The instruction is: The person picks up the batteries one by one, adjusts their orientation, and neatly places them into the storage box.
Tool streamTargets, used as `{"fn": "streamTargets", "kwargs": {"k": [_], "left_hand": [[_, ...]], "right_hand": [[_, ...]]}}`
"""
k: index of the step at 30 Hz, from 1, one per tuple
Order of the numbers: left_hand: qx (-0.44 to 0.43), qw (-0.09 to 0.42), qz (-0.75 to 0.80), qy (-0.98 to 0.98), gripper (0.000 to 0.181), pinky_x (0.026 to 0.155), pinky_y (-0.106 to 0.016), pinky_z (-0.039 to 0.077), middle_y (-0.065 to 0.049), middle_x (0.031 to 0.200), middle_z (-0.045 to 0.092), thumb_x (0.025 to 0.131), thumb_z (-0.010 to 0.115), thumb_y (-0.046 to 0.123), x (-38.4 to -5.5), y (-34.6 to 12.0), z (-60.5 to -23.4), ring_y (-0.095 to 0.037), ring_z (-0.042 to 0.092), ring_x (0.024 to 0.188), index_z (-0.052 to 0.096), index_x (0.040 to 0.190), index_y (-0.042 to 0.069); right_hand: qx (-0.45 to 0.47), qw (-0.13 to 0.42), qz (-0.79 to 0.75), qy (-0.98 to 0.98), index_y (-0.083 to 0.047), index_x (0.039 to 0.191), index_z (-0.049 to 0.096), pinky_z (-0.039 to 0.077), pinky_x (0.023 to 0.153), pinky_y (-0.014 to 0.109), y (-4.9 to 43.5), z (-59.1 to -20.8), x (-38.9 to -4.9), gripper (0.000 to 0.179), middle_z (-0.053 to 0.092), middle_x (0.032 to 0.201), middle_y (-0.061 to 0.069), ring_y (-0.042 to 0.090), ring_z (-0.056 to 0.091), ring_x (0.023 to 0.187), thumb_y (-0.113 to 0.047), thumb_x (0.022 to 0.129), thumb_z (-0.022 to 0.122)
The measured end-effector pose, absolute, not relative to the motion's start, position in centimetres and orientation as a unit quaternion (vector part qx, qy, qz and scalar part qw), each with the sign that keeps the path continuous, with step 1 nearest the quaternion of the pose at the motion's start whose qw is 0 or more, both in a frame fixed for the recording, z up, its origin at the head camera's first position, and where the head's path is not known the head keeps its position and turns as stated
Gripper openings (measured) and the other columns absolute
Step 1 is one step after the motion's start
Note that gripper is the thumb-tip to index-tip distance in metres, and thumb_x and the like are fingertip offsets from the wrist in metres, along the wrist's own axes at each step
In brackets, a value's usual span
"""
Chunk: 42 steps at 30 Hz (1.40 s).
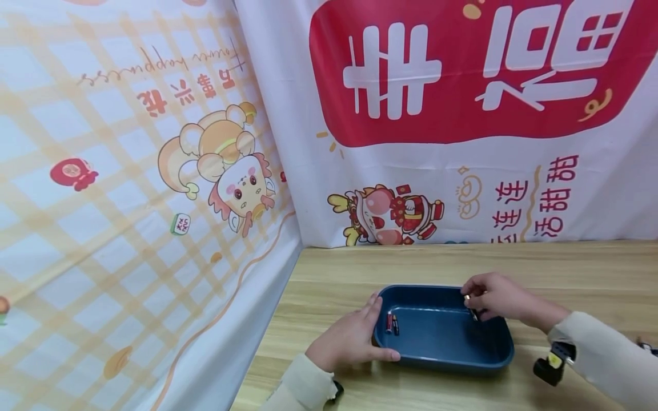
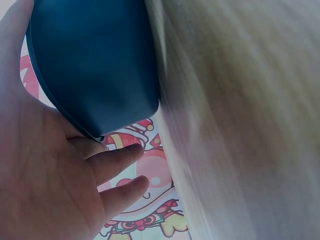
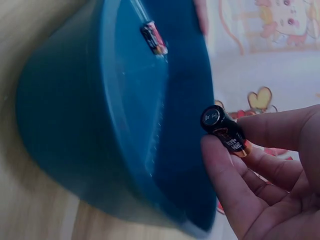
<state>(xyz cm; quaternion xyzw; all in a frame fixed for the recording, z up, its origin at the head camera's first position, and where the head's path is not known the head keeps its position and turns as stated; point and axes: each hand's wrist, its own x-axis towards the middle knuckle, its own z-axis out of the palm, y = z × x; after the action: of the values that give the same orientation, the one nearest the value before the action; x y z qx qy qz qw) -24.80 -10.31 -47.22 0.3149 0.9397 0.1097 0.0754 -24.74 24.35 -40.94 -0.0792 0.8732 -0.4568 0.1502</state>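
Observation:
A dark blue rectangular tray (image 1: 442, 365) with raised walls stands on the wooden table. My left hand (image 1: 349, 339) grips its left end, thumb over the near rim and fingers at the far left corner. In the left wrist view, that hand (image 2: 55, 170) lies against the outer wall and rim. Above the tray's right part, my right hand (image 1: 501, 297) pinches a black battery with a copper-coloured end (image 3: 227, 132) between thumb and fingers. Two small batteries (image 1: 392, 323) lie side by side on the tray floor near its left end.
The table (image 1: 339, 268) runs back to a printed white cloth (image 1: 288, 114) hung behind it and along the left side. A partly visible dark object (image 1: 646, 346) sits at the far right edge. Wrist cameras (image 1: 552, 365) are strapped to both arms.

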Motion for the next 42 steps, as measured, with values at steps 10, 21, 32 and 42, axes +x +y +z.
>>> {"fn": "streamTargets", "kwargs": {"k": [10,21,32,42], "left_hand": [[0.302,0.087,0.113,0.942,0.119,0.108,-0.045,0.034,0.008,0.162,-0.002,0.070,0.045,0.090,-24.8,-10.3,-47.1,-0.021,0.025,0.143,0.003,0.158,0.021],[0.304,0.083,0.117,0.942,0.118,0.109,-0.045,0.034,0.005,0.162,0.001,0.071,0.043,0.090,-24.8,-10.2,-47.3,-0.021,0.025,0.143,0.003,0.158,0.020],[0.301,0.083,0.116,0.943,0.117,0.108,-0.046,0.035,0.008,0.162,-0.001,0.071,0.043,0.090,-25.0,-10.4,-47.1,-0.021,0.027,0.143,0.002,0.157,0.022],[0.295,0.092,0.115,0.944,0.118,0.107,-0.045,0.036,0.007,0.162,0.003,0.069,0.041,0.092,-24.6,-10.3,-46.8,-0.021,0.028,0.142,0.003,0.157,0.023]], "right_hand": [[-0.086,0.165,-0.454,0.871,0.005,0.107,0.063,0.059,0.065,0.038,21.2,-43.0,-26.1,0.020,0.059,0.088,0.011,0.022,0.061,0.076,-0.003,0.089,0.068],[-0.095,0.184,-0.467,0.860,0.003,0.097,0.064,0.058,0.065,0.039,19.9,-44.0,-26.9,0.010,0.061,0.084,0.011,0.023,0.061,0.075,0.000,0.088,0.067],[-0.100,0.193,-0.448,0.867,0.003,0.098,0.064,0.058,0.065,0.039,18.8,-42.7,-27.7,0.009,0.060,0.084,0.011,0.023,0.060,0.074,0.000,0.090,0.066],[-0.086,0.217,-0.419,0.877,0.003,0.091,0.063,0.059,0.064,0.037,18.1,-43.3,-27.8,0.004,0.061,0.082,0.010,0.022,0.062,0.073,0.001,0.089,0.066]]}}
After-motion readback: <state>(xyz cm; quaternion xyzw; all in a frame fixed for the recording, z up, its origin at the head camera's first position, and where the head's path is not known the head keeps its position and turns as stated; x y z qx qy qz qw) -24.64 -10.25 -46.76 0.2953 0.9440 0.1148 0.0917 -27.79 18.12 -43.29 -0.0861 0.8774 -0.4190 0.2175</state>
